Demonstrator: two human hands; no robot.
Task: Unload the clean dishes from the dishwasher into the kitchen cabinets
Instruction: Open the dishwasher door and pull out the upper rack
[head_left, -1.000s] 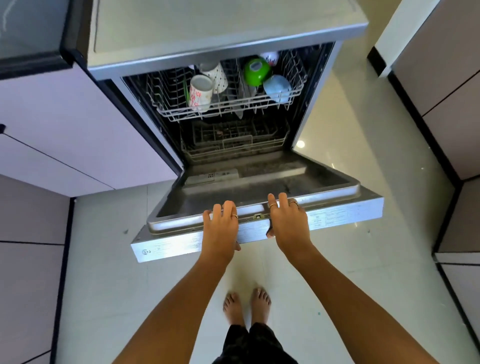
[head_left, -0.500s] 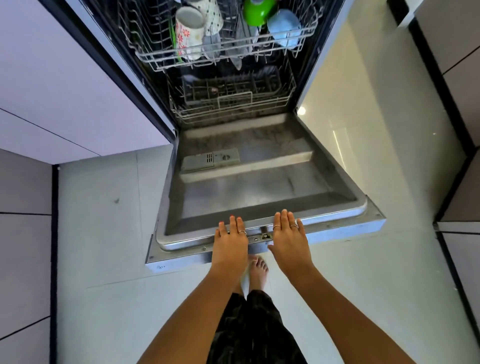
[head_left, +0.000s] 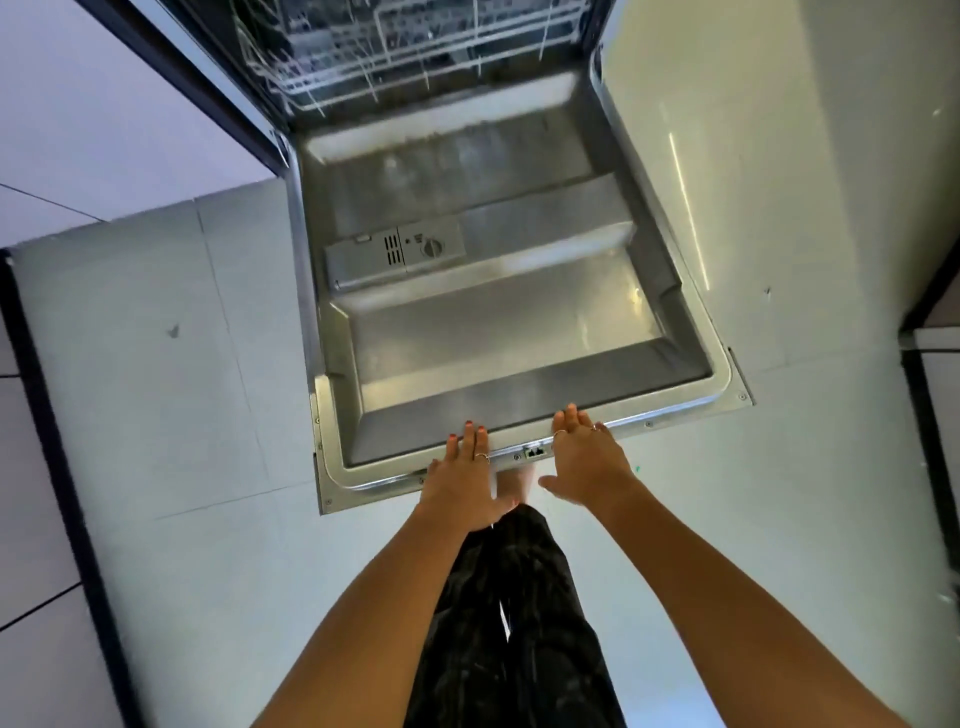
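The dishwasher door (head_left: 498, 332) lies folded down flat, its steel inner face up, with the grey detergent compartment (head_left: 397, 252) near its hinge side. My left hand (head_left: 465, 475) rests palm-down on the door's near edge, fingers flat. My right hand (head_left: 584, 460) lies beside it on the same edge, fingers together, thumb spread. Neither hand holds anything. At the top of the view the lower wire rack (head_left: 395, 52) shows, blurred; the cups and bowls of the upper rack are out of sight.
Pale purple cabinet fronts (head_left: 104, 119) flank the dishwasher on the left, with more cabinets (head_left: 935, 389) at the right edge. Glossy light floor tiles (head_left: 182, 415) surround the door. My dark trousers (head_left: 514, 623) and a bare foot show below the door edge.
The door has swung from half-open down to flat under both hands. My view has tipped downward, so the upper rack with cups and bowls has left the frame.
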